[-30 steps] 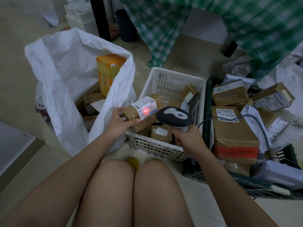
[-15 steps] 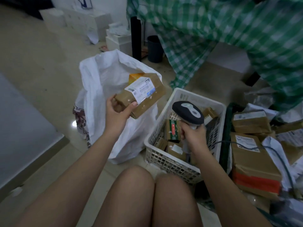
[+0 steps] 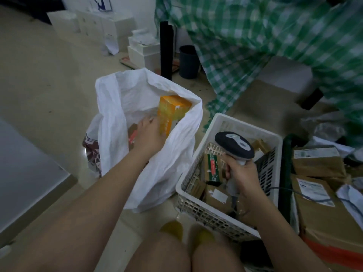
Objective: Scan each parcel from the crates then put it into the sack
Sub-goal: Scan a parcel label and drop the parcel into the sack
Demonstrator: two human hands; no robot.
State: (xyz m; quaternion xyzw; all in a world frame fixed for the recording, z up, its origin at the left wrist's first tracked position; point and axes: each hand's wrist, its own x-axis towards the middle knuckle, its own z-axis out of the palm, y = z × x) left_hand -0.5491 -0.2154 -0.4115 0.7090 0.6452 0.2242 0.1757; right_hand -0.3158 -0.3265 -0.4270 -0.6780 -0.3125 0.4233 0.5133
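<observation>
two hands are busy: the left hand (image 3: 147, 135) reaches inside the white sack (image 3: 167, 173), fingers hidden so i cannot tell its grip; an orange box (image 3: 172, 110) stands just beyond it. the right hand (image 3: 242, 176) grips the scanner (image 3: 234, 145) over the white crate (image 3: 198, 209) of brown parcels (image 3: 216, 197).

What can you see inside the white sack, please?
Inside the white sack, an orange box stands beside the left hand. A brown parcel peeks out; anything deeper is hidden.

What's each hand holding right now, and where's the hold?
Right hand grips the scanner by its handle. Left hand is inside the sack; whether it holds anything cannot be told.
</observation>
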